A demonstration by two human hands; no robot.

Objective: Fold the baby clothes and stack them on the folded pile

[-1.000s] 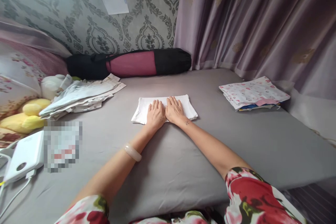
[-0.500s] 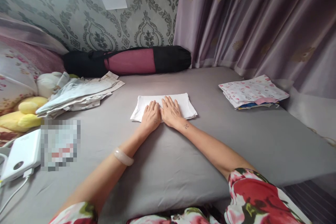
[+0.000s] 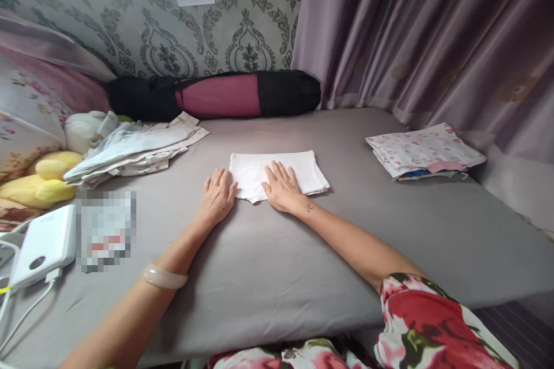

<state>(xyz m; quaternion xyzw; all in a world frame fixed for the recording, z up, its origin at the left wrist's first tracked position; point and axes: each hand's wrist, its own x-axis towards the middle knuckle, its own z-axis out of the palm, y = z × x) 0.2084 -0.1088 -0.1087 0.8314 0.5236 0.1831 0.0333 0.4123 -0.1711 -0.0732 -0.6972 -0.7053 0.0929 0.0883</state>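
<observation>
A white folded garment [image 3: 251, 172] lies flat on the grey sheet [image 3: 277, 265], with a small pointed part at its near edge. My right hand [image 3: 283, 187] rests palm down on its near middle, fingers stretched and a little spread. At the garment's left edge is my left hand [image 3: 219, 196], palm down with fingers extended; its thumb side is close to or touching the cloth. Neither hand grips anything.
Folded light clothes [image 3: 138, 150] lie at the left beside yellow and white plush toys [image 3: 56, 176]. A white power bank [image 3: 45, 248] with cables is nearer. Patterned folded clothes [image 3: 426, 150] lie right. Along the wall sits a black and maroon long bag [image 3: 216, 95].
My left hand has slid left from the middle of the white garment to its left edge. The right hand stays on the cloth. The view has shifted slightly.
</observation>
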